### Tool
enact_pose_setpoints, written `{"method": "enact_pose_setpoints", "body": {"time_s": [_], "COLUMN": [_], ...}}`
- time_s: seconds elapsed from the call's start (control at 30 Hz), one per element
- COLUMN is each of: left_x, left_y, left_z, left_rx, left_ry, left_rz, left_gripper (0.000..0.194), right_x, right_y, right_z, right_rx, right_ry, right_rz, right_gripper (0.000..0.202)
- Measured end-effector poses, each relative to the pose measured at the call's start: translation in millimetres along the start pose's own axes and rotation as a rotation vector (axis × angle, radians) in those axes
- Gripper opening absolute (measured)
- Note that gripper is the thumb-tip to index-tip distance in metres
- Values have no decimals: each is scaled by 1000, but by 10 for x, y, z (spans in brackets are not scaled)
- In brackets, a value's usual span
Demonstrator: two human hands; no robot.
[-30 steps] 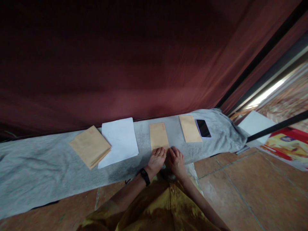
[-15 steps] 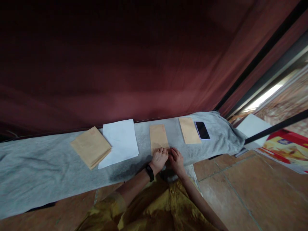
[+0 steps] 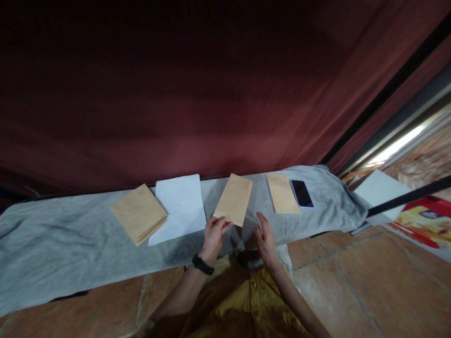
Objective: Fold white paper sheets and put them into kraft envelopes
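My left hand [image 3: 213, 236], with a black band on its wrist, pinches the near edge of a brown envelope [image 3: 234, 197], which is tilted over the grey cloth. To the right of that envelope, my right hand [image 3: 265, 238] has its fingers apart and touches nothing. Another brown envelope [image 3: 282, 193] lies flat farther right, beside a dark-screened phone [image 3: 302, 194]. On the left, a stack of brown envelopes [image 3: 138, 212] partly overlaps white paper sheets [image 3: 181, 206].
A grey cloth [image 3: 88, 244] covers the long narrow surface. Behind it hangs a dark red curtain [image 3: 197, 117]. Black bars, a white board [image 3: 382, 192] and a red printed box [image 3: 426, 220] are at the right, above a tiled floor.
My left hand has moved left and up with the envelope, which has turned and come away from the cloth. My right hand has let go of it and opened to the right.
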State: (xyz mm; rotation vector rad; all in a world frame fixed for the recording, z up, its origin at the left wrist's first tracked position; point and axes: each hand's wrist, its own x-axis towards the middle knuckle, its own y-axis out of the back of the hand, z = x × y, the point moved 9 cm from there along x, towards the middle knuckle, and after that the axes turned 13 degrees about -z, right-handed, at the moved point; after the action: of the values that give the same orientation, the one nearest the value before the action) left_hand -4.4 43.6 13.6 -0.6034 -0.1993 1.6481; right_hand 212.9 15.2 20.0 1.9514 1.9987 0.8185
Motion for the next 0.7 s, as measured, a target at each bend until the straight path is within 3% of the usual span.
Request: {"method": "enact_pose_setpoints", "body": {"time_s": [0.13, 0.23, 0.33, 0.43, 0.5, 0.6, 0.7], "left_x": [-170, -226, -289, -332, -297, -188, 9], "left_y": [76, 37, 82, 149, 95, -230, -535], "left_z": [-381, -546, -626, -575, -440, -183, -186], "left_rx": [-24, 2, 117, 346, 580, 1004, 1440], "left_ry": [82, 204, 348, 368, 245, -133, -403], "left_rz": [18, -50, -133, -230, -310, -460, -558], "left_gripper": [29, 27, 31, 44, 51, 44, 42], "right_x": [-88, -196, -280, -322, -329, -332, -336], "right_y": [-305, -533, -647, -671, -663, -657, -668], "right_z": [-300, -358, -336, -326, -326, -323, -307], "right_rx": [-230, -393, -527, -619, -654, -662, -644], "right_ry": [210, 290, 310, 317, 307, 297, 304], "right_rz": [-209, -353, -428, -438, -414, -368, -343], "right_gripper": [49, 52, 57, 60, 57, 53, 49]}}
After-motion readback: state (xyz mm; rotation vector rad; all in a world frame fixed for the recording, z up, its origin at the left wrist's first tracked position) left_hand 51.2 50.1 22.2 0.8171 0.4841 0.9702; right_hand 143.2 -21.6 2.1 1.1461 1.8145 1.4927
